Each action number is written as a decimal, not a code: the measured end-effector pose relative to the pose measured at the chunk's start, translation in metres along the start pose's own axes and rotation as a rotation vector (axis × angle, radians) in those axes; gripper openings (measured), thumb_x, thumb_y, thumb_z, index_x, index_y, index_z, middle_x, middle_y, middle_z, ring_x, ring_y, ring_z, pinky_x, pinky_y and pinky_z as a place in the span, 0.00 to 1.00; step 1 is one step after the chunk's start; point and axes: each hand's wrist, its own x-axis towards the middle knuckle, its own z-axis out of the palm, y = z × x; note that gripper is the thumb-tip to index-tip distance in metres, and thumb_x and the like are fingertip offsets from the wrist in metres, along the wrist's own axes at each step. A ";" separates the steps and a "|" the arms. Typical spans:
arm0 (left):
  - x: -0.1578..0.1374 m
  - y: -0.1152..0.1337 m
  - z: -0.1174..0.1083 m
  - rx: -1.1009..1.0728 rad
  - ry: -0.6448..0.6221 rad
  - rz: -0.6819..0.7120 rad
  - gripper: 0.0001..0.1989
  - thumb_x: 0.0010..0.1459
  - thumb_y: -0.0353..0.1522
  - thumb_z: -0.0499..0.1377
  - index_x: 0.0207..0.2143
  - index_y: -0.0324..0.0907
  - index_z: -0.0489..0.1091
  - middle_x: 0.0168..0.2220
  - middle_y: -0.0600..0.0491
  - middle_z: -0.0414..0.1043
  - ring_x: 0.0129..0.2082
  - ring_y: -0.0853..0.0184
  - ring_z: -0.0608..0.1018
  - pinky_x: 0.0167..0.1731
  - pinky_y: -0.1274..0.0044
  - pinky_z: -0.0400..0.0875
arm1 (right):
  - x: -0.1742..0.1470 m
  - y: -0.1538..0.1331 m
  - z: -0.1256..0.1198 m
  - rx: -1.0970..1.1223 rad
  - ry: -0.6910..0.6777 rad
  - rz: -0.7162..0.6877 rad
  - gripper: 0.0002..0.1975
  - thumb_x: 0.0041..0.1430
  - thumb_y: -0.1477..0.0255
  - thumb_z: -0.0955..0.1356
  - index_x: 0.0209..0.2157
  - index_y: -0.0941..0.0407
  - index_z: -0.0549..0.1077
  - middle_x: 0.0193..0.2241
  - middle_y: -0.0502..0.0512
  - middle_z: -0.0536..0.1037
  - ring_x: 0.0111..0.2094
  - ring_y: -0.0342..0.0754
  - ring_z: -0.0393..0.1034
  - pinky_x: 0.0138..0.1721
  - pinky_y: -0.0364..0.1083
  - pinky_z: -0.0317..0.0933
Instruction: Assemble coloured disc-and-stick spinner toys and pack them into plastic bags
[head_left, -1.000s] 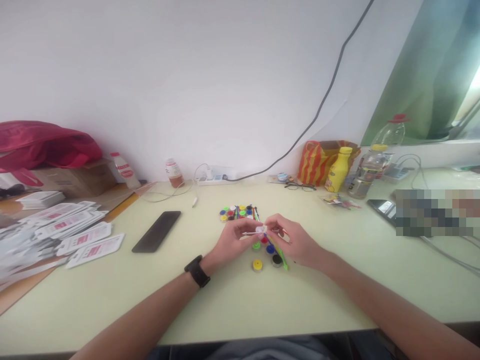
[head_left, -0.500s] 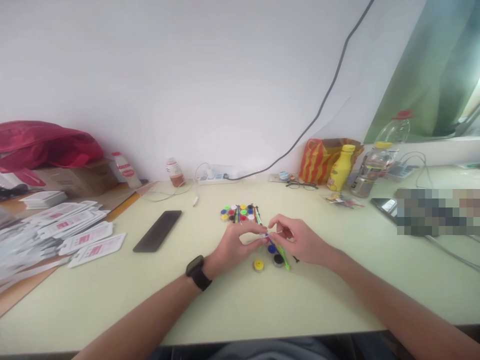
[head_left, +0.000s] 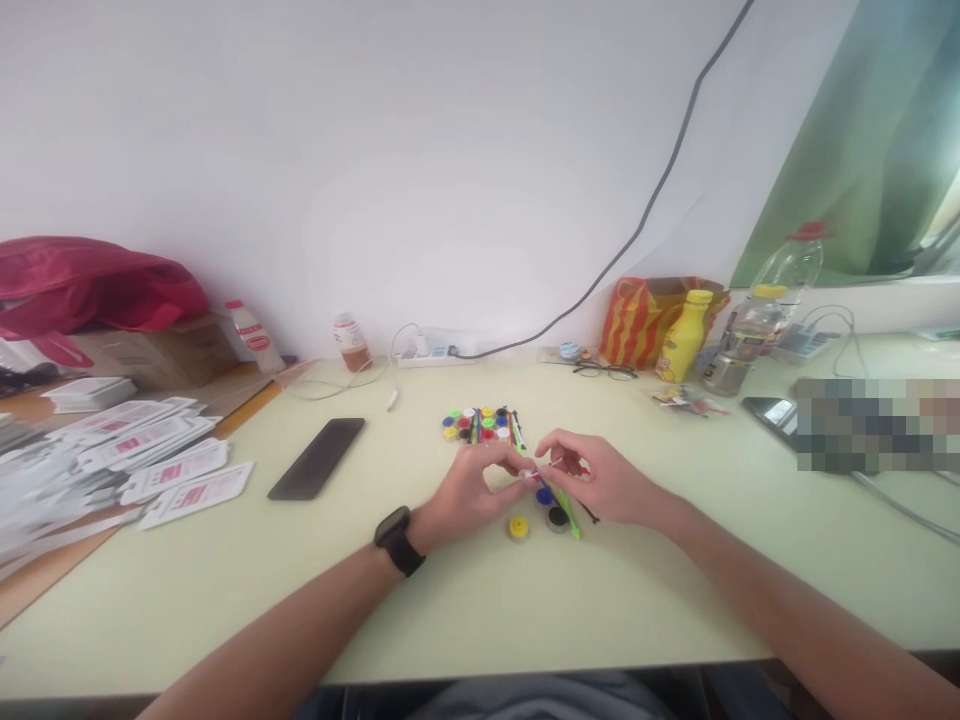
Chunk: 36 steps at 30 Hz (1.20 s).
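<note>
My left hand (head_left: 478, 488), with a black watch on the wrist, pinches a small whitish round piece between thumb and fingertips. My right hand (head_left: 596, 478) meets it from the right, its thumb and fingers pinching a thin white stick-like piece (head_left: 556, 463). What exactly lies between the fingertips is partly hidden. Just below the hands are a blue round piece (head_left: 544, 496), a black round piece (head_left: 557, 517), a yellow round piece (head_left: 518, 527) and a green arrow-tipped strip (head_left: 574, 525). Beyond them sits a group of several coloured round pieces (head_left: 487, 424) with coloured strips among them.
A dark phone (head_left: 317, 459) lies to the left, beside a pile of white tags (head_left: 176, 470). Along the wall stand a drink bottle (head_left: 352, 343), a power strip (head_left: 429, 357), glasses (head_left: 604, 371), a striped bag (head_left: 630, 322), a yellow bottle (head_left: 684, 337) and clear bottles (head_left: 742, 340).
Both hands stay almost in place, fingertips still together over the loose pieces. My left index fingertip has dipped slightly around the small piece. The view has shifted a little.
</note>
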 end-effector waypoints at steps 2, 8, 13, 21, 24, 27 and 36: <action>0.001 0.002 -0.001 -0.045 -0.020 -0.018 0.08 0.64 0.35 0.66 0.40 0.40 0.78 0.35 0.48 0.80 0.36 0.64 0.81 0.38 0.74 0.75 | 0.000 -0.002 -0.001 0.007 0.000 0.001 0.07 0.68 0.66 0.68 0.45 0.51 0.74 0.28 0.47 0.70 0.29 0.45 0.61 0.31 0.44 0.58; 0.003 0.005 -0.001 -0.276 -0.056 -0.095 0.10 0.64 0.37 0.66 0.44 0.39 0.77 0.45 0.43 0.79 0.46 0.59 0.80 0.49 0.68 0.76 | -0.001 -0.005 -0.002 0.022 0.045 -0.014 0.07 0.69 0.66 0.67 0.46 0.51 0.74 0.30 0.48 0.72 0.29 0.45 0.64 0.32 0.45 0.62; 0.004 -0.003 0.001 -0.486 -0.059 -0.214 0.10 0.64 0.37 0.67 0.43 0.39 0.76 0.44 0.44 0.78 0.44 0.61 0.81 0.48 0.69 0.77 | 0.001 -0.003 -0.001 0.034 0.181 -0.066 0.13 0.68 0.66 0.68 0.53 0.51 0.70 0.41 0.54 0.75 0.36 0.47 0.70 0.38 0.48 0.69; 0.007 -0.014 -0.001 -0.597 0.076 -0.362 0.15 0.57 0.37 0.72 0.42 0.38 0.77 0.35 0.51 0.78 0.35 0.65 0.82 0.40 0.73 0.78 | -0.002 -0.007 -0.001 -0.030 0.213 -0.159 0.14 0.73 0.65 0.63 0.57 0.48 0.72 0.34 0.52 0.73 0.33 0.47 0.67 0.38 0.48 0.67; 0.008 -0.012 -0.002 -0.589 0.101 -0.349 0.15 0.57 0.37 0.73 0.41 0.37 0.78 0.32 0.51 0.79 0.33 0.67 0.81 0.39 0.74 0.78 | -0.003 -0.003 0.005 0.041 0.165 -0.110 0.28 0.73 0.63 0.63 0.71 0.46 0.54 0.39 0.52 0.72 0.32 0.46 0.67 0.37 0.47 0.67; 0.008 -0.012 -0.001 -0.597 0.109 -0.335 0.15 0.56 0.37 0.73 0.41 0.37 0.79 0.33 0.50 0.80 0.34 0.67 0.81 0.39 0.74 0.78 | -0.002 0.000 0.005 0.126 0.146 -0.033 0.22 0.72 0.60 0.64 0.63 0.51 0.65 0.40 0.53 0.73 0.31 0.45 0.66 0.36 0.47 0.66; 0.008 -0.013 -0.001 -0.618 0.126 -0.355 0.15 0.55 0.36 0.74 0.41 0.37 0.80 0.37 0.49 0.81 0.36 0.66 0.82 0.41 0.73 0.78 | 0.002 -0.006 -0.005 0.455 -0.061 0.062 0.25 0.69 0.52 0.67 0.24 0.55 0.67 0.23 0.49 0.65 0.26 0.45 0.60 0.33 0.47 0.61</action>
